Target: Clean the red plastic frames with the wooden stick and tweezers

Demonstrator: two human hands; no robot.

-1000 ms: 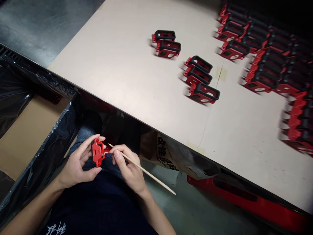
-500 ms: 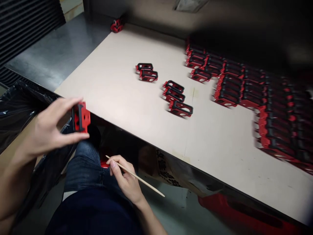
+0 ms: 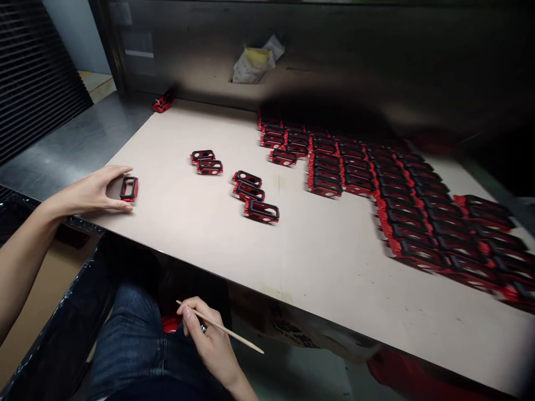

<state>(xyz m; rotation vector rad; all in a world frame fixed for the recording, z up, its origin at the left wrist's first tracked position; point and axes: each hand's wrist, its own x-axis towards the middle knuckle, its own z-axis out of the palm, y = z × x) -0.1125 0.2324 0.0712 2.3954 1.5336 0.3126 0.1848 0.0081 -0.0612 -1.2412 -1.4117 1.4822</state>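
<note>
At the table's left front, my left hand (image 3: 98, 188) is open, thumb and fingers spread on either side of a small red-and-black frame part (image 3: 134, 190). That part rests on the pale tabletop sheet (image 3: 179, 217), with small gaps between it and my fingertips. Below the front edge, over my lap, my right hand (image 3: 211, 340) grips a thin pointed wooden stick (image 3: 240, 337) between thumb and fingers. Near the middle lie similar red-and-black parts: two together (image 3: 209, 166) and a slanting row of three (image 3: 262, 211).
Dense rows of the same parts (image 3: 403, 223) cover the right side. One red part (image 3: 162, 103) sits at the far left corner. A metal back wall (image 3: 200, 50) holds a plastic packet (image 3: 254, 61). A black plastic bag (image 3: 54, 323) hangs at lower left.
My left hand has carried the frame part from beyond the front edge onto the table and loosened around it. My right hand still holds the stick. The camera view has shifted.
</note>
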